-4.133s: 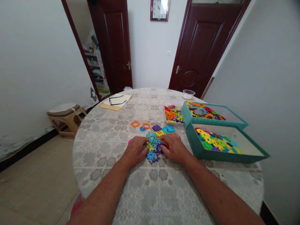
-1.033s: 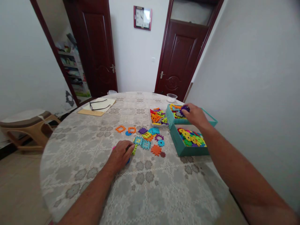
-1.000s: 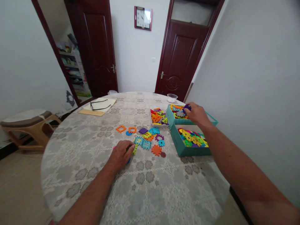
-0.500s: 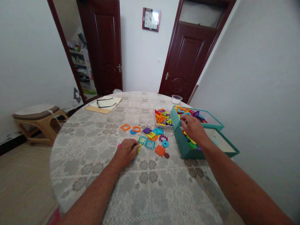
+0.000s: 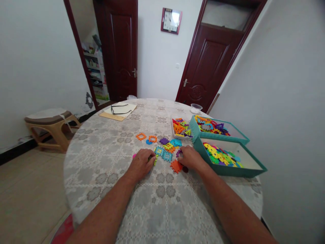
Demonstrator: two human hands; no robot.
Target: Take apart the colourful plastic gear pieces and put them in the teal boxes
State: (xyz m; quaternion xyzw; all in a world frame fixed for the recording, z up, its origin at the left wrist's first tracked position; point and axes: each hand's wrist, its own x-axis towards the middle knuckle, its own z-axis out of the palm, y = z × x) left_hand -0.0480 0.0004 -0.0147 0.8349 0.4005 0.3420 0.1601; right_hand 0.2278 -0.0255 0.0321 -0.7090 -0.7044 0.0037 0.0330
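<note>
Your right hand (image 5: 191,158) is coming back from the near teal box (image 5: 230,171) to the desk (image 5: 96,169), fingers (image 5: 184,152) apart beside a purple gear piece (image 5: 179,153). Your left hand (image 5: 140,165) is curled, grip unclear. Teal square pieces (image 5: 164,155) are lying spread between your hands, while the plastic tray (image 5: 174,127) and far teal box (image 5: 215,132) are still holding many more.

A big round table (image 5: 83,162) with a lacy gray cloth stands right in front of you. Far ahead are two dark red doors (image 5: 121,51) (image 5: 209,64) in white walls (image 5: 279,84), with a clock (image 5: 171,21) up between them. To your left, a low stool (image 5: 52,127) sits on the pale floor (image 5: 30,189), and a shelf (image 5: 93,64) stands past the open doorway.
</note>
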